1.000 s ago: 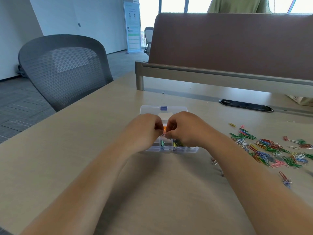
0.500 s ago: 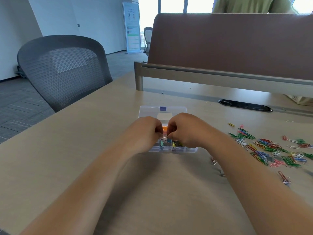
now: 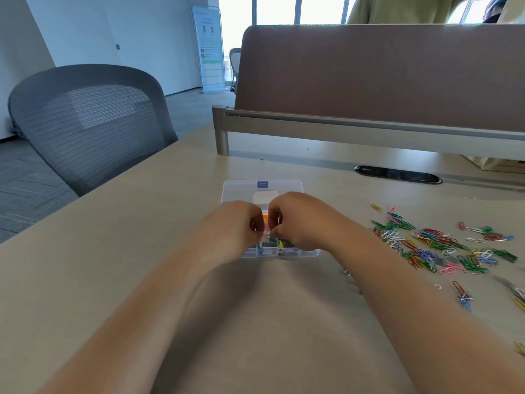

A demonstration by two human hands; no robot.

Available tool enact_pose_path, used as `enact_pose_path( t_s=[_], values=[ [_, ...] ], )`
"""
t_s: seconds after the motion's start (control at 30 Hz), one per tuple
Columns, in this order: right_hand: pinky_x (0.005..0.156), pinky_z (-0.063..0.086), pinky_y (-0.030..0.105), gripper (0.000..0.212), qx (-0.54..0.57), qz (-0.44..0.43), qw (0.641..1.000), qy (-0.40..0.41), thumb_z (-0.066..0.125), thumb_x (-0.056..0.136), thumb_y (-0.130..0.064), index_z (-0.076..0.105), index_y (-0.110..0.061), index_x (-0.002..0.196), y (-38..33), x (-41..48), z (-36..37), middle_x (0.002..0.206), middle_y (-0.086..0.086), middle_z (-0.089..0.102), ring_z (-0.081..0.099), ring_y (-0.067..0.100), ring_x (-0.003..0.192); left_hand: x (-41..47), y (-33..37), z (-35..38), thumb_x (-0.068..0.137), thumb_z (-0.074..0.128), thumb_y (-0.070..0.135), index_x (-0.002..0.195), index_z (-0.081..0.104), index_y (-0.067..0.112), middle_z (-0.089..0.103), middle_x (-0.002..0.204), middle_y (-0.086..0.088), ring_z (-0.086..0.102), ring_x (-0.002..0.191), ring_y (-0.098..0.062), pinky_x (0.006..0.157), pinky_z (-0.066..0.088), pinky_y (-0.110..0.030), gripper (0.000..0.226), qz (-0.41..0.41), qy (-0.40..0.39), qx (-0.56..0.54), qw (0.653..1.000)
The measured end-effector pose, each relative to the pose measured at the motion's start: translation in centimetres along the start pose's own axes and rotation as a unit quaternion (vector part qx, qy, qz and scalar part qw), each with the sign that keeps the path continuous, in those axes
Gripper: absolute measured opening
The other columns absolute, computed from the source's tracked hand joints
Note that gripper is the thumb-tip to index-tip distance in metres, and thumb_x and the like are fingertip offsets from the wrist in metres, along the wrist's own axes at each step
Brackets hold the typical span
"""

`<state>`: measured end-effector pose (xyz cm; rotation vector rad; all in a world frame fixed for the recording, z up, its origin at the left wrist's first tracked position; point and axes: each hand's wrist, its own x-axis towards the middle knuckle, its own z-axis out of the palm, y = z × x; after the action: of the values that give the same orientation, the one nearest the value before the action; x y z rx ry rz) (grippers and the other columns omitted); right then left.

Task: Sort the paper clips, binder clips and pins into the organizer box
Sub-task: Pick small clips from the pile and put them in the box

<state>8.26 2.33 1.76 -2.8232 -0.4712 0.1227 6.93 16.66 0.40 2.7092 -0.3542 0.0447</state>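
Observation:
A clear plastic organizer box lies open on the desk, its lid flat behind it. The front compartments hold coloured clips. My left hand and my right hand hover side by side over the box with fingers curled. Between their fingertips they pinch a small clip, which is mostly hidden. Something orange shows in the gap between the hands. A loose pile of coloured paper clips is spread on the desk to the right.
A grey mesh chair stands at the desk's left edge. A brown divider panel on a metal rail runs along the back, with a person behind it. A black cable slot sits behind the clips. A few stray clips lie near my right forearm.
Both hands stay together over the box, fingertips working the same small thing. The orange spot between them shows a little more.

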Motion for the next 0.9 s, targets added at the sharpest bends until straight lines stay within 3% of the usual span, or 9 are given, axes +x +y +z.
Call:
enact_pose_path(
  t_s=[0.17, 0.4, 0.63, 0.77, 0.9],
  values=[
    [0.066, 0.042, 0.023, 0.009, 0.011, 0.005, 1.0, 0.006, 0.066, 0.089, -0.012, 0.068, -0.018, 0.096, -0.04, -0.09, 0.0, 0.095, 0.006, 0.067, 0.063, 0.021, 0.085, -0.01, 0.16, -0.02, 0.086, 0.061, 0.016, 0.091, 0.067, 0.018, 0.064, 0.088, 0.0, 0.057, 0.079, -0.017, 0.059, 0.038, -0.022, 0.007, -0.008, 0.005, -0.001, 1.0],
    [0.079, 0.055, 0.035, 0.013, -0.025, 0.02, 0.999, 0.002, 0.067, 0.087, -0.011, 0.071, -0.019, 0.097, -0.2, 0.15, 0.18, 0.096, 0.006, 0.067, 0.065, 0.024, 0.087, -0.11, 0.39, -0.02, 0.087, 0.062, 0.017, 0.083, 0.063, 0.016, 0.064, 0.087, -0.005, 0.059, 0.081, -0.023, 0.061, 0.04, -0.027, 0.004, -0.017, 0.008, -0.001, 1.0],
    [0.079, 0.052, 0.033, 0.016, -0.029, 0.053, 0.998, -0.027, 0.067, 0.086, -0.011, 0.068, -0.016, 0.101, -0.74, 0.57, 0.12, 0.097, 0.007, 0.065, 0.064, 0.025, 0.09, -0.03, 0.29, 0.2, 0.085, 0.063, 0.02, 0.079, 0.066, 0.013, 0.065, 0.081, -0.008, 0.057, 0.073, -0.024, 0.062, 0.041, -0.03, 0.01, -0.016, 0.007, -0.001, 1.0],
    [0.071, 0.048, 0.031, 0.014, -0.028, 0.043, 0.999, -0.012, 0.068, 0.085, -0.012, 0.069, -0.017, 0.098, -0.45, 0.46, 0.27, 0.094, 0.006, 0.065, 0.064, 0.025, 0.087, -0.08, 0.37, 0.24, 0.087, 0.061, 0.017, 0.081, 0.067, 0.014, 0.066, 0.085, -0.007, 0.06, 0.079, -0.025, 0.065, 0.044, -0.031, 0.009, -0.015, 0.006, 0.011, 1.0],
    [0.072, 0.051, 0.032, 0.01, -0.019, 0.032, 0.999, 0.0, 0.068, 0.085, -0.016, 0.07, -0.017, 0.095, -0.02, 0.51, 0.45, 0.089, 0.006, 0.066, 0.064, 0.024, 0.082, -0.12, 0.02, 0.24, 0.087, 0.059, 0.017, 0.076, 0.065, 0.017, 0.066, 0.081, -0.007, 0.059, 0.075, -0.024, 0.059, 0.039, -0.028, 0.012, -0.006, 0.007, 0.005, 1.0]
  ],
)
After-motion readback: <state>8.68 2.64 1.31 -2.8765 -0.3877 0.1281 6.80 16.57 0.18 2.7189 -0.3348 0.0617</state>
